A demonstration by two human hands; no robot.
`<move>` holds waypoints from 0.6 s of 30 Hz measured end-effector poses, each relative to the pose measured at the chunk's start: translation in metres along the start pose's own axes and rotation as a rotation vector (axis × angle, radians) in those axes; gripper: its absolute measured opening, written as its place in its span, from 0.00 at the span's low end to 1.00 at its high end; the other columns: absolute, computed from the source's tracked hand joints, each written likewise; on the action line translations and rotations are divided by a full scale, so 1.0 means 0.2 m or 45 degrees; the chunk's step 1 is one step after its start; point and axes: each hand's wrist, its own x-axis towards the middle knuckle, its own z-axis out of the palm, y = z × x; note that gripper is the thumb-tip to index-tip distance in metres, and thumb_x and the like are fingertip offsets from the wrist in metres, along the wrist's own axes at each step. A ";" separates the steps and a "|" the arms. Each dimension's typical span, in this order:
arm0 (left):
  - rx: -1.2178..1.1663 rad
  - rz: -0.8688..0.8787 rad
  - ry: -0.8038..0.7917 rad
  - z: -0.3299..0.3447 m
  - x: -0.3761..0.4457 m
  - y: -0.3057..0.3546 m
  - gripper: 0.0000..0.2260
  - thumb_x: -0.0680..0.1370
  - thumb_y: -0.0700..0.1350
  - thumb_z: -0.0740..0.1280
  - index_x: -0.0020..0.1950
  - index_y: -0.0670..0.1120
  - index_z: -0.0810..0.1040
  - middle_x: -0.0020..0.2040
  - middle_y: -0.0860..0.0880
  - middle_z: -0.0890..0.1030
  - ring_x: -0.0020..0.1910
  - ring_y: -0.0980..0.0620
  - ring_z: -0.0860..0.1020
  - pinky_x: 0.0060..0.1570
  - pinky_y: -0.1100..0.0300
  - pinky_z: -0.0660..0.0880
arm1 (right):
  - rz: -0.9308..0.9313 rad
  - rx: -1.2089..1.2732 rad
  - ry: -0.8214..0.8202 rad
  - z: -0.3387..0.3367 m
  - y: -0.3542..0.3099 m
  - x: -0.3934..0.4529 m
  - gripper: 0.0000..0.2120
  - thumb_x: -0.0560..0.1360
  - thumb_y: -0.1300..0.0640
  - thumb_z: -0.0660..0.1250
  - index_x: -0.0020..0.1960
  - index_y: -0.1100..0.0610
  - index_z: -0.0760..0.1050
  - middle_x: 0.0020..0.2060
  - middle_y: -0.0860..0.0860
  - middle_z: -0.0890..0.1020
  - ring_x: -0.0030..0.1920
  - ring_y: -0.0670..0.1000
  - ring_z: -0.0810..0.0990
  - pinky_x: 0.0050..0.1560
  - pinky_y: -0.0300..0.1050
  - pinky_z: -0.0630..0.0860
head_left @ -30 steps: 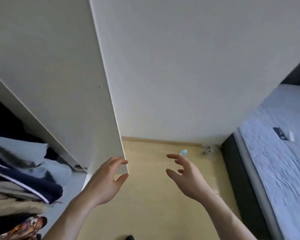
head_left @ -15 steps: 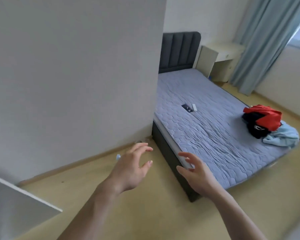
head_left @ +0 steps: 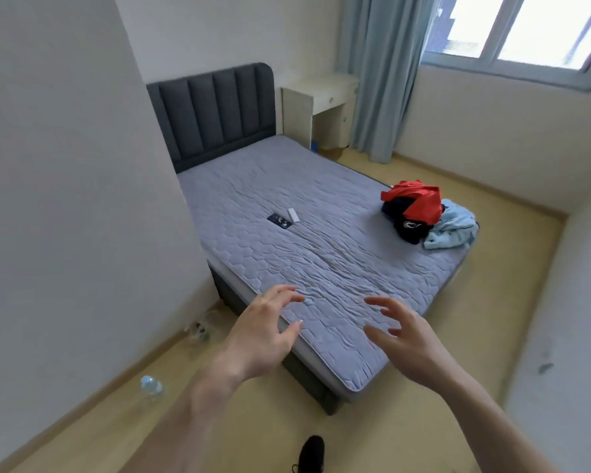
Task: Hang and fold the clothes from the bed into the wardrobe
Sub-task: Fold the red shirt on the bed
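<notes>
Head view: the left hand (head_left: 260, 336) and right hand (head_left: 411, 343) are both raised in front of the near corner of the bed (head_left: 321, 268), fingers spread and loosely bent, holding nothing and touching nothing. The clothes (head_left: 423, 213) lie in one heap at the far right edge of the mattress, well apart from both hands: a red piece on top, a dark one with a white mark under it, and a light blue one spilling to the right. Two small flat items (head_left: 284, 218), one dark and one white, lie near the middle of the mattress. A bottle (head_left: 152, 386) lies on the floor at the near left by the wall. The wardrobe is not in view.

The step in hand looks like the walk to the bed to fetch a garment; nothing has been picked up yet. The next move calls for going round the near corner and along the right side, since the heap is out of reach from here. Then one hand must take a single piece off the top, probably the red one, without dragging the others along.
</notes>
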 end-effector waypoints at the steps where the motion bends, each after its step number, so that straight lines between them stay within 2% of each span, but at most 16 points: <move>1: -0.012 0.012 -0.017 0.03 0.10 0.00 0.17 0.80 0.53 0.69 0.69 0.58 0.75 0.73 0.63 0.69 0.73 0.63 0.67 0.72 0.61 0.68 | 0.008 -0.013 0.030 -0.05 0.04 0.06 0.19 0.78 0.48 0.72 0.67 0.36 0.73 0.67 0.36 0.75 0.68 0.40 0.72 0.67 0.45 0.74; 4: -0.032 0.034 -0.058 0.11 0.42 -0.01 0.17 0.80 0.52 0.69 0.69 0.57 0.75 0.73 0.61 0.70 0.73 0.61 0.67 0.74 0.62 0.64 | 0.061 -0.034 0.113 -0.21 0.15 0.23 0.19 0.77 0.49 0.72 0.65 0.35 0.75 0.66 0.35 0.75 0.68 0.39 0.72 0.64 0.44 0.75; 12: -0.037 0.200 -0.197 0.29 1.17 0.19 0.17 0.80 0.50 0.69 0.68 0.54 0.76 0.71 0.58 0.73 0.71 0.58 0.71 0.72 0.57 0.68 | 0.163 -0.042 0.280 -0.60 0.36 0.55 0.18 0.78 0.50 0.73 0.64 0.35 0.75 0.64 0.32 0.75 0.66 0.39 0.74 0.64 0.47 0.77; 15: -0.023 0.265 -0.248 0.38 1.40 0.30 0.16 0.80 0.51 0.69 0.68 0.55 0.76 0.71 0.59 0.72 0.70 0.59 0.71 0.71 0.59 0.68 | 0.195 -0.031 0.330 -0.73 0.46 0.64 0.19 0.78 0.51 0.74 0.63 0.35 0.74 0.64 0.34 0.75 0.66 0.41 0.74 0.63 0.45 0.77; 18: -0.004 0.296 -0.281 0.50 1.62 0.41 0.17 0.80 0.51 0.69 0.69 0.55 0.76 0.72 0.59 0.71 0.70 0.59 0.70 0.71 0.60 0.68 | 0.240 -0.030 0.330 -0.88 0.59 0.75 0.19 0.78 0.52 0.73 0.67 0.40 0.75 0.66 0.37 0.75 0.67 0.42 0.73 0.63 0.43 0.75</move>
